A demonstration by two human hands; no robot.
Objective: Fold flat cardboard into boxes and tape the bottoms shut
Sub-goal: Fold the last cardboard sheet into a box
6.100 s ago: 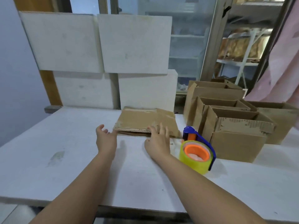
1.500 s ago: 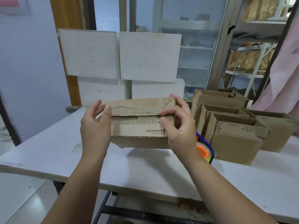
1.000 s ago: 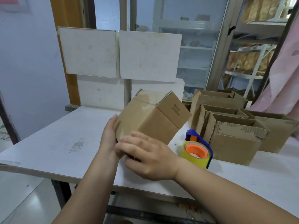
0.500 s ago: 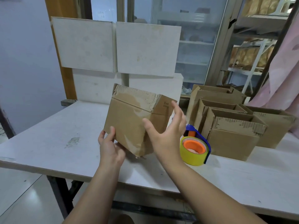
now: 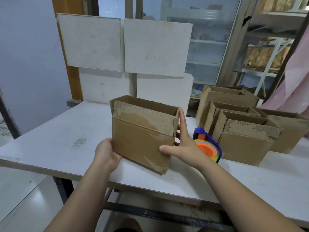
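1. Currently, the brown corrugated cardboard box, open top upward, is tilted over the white table.
2. Left hand grips its lower left corner.
3. Right hand, fingers and thumb straight, presses against its right side.

Box is plain kraft brown, with a ribbed torn strip along the top edge and paler shiny patches on the front. Tape roll is yellow-green with a bright orange core, and the dispenser is blue. Table is white with a dark grey scuff. Other boxes are the same brown with the same ribbed strip. Panels are off-white, wall lilac-ish, cloth pink.
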